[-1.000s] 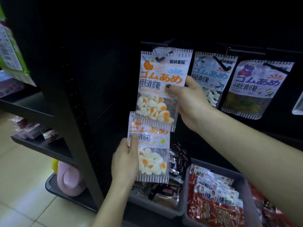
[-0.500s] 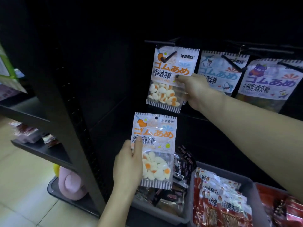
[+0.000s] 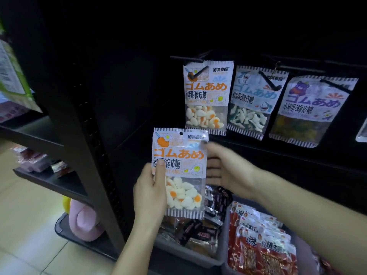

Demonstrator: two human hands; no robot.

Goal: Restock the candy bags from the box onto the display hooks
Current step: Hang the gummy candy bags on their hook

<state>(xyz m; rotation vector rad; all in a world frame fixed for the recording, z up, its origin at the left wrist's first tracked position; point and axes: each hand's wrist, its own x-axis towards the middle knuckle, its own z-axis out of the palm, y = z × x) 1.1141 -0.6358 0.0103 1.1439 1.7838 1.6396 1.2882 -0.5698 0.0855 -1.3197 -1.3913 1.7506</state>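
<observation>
Left hand (image 3: 151, 192) grips candy bag (image 3: 181, 167) upright, hang hole topmost.

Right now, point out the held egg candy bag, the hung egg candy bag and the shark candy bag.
held egg candy bag (image 3: 179, 155): head view, printed label.
hung egg candy bag (image 3: 206, 90): head view, orange lettering.
shark candy bag (image 3: 252, 96): head view, label middle.

Dim, dark upper shelving, motion-blurred, wide-angle bending at edges.

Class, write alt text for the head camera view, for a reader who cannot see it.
A person's left hand holds a fried-egg gummy bag below a row of display hooks, while the right hand reaches to the bag's right edge. Above hang an egg gummy bag, a shark gummy bag and a bear gummy bag.
</observation>
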